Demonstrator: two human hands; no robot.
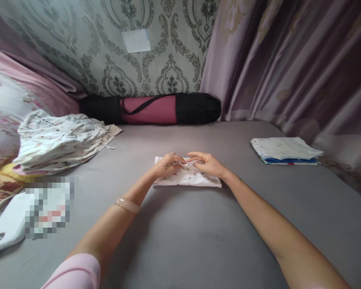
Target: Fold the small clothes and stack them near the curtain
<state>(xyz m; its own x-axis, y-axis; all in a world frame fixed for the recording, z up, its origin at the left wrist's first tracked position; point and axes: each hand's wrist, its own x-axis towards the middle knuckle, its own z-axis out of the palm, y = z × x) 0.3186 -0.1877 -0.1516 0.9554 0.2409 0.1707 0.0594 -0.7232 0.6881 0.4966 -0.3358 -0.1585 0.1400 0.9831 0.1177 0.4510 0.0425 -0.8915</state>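
Note:
A white cloth (188, 178) with a small print lies folded on the grey sheet (195, 233), in front of me. My left hand (169, 165) is at its upper left part, fingers curled and pinching the fabric. Over the upper right part, my right hand (208, 163) has its thumb and fingers closed on a fold of the same cloth. The two hands are a little apart, with a raised crease of cloth between them.
A heap of printed clothes (60, 138) is at the left, beside pillows. Farther right lies a folded stack of cloth (285, 149). A black and pink long bag (150, 109) rests against the wall. A white device (10, 220) is at the lower left.

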